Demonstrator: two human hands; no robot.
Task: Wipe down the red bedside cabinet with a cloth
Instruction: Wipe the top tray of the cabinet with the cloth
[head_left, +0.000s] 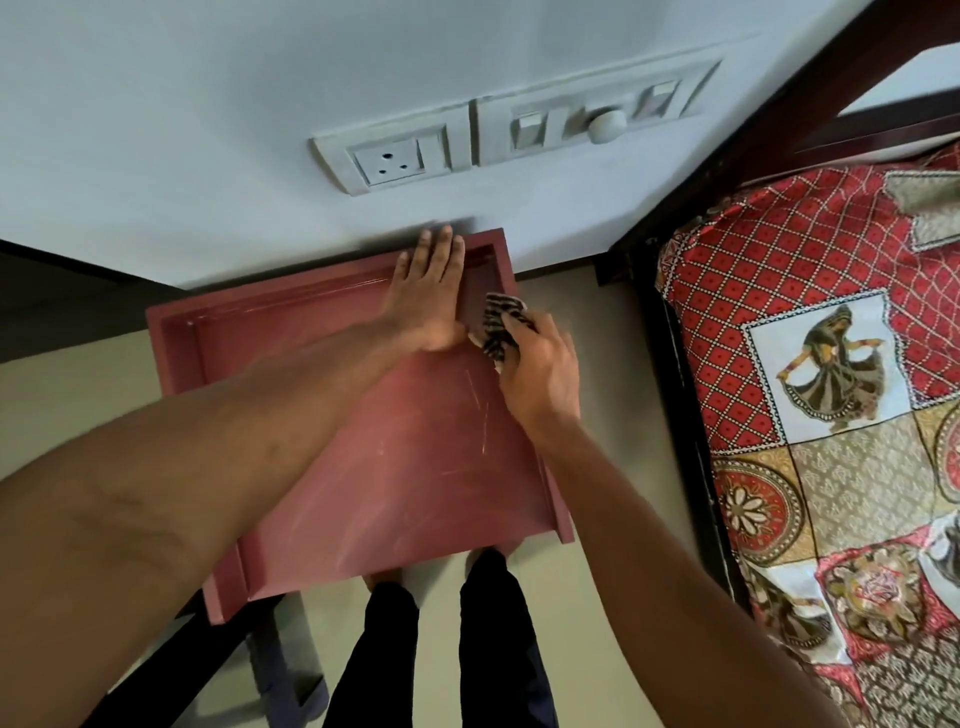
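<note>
Cabinet (363, 467) in the middle of the frame, two hands at its upper right corner.

Behind it, a pale wall (208, 130) carries a socket (392, 161) and switches; a patterned red bedspread (831, 415) fills the right side, and black trousers (483, 649) show at the bottom. A forearm crossing from the lower left hides part of the top. The cabinet is dull red, rimmed at back and sides, with pale scratches. The left hand (428, 291) lies flat on it, fingers straight and together. Just beside it, the right hand (540, 374) curls round a striped cloth (498, 325) at the right rim.
</note>
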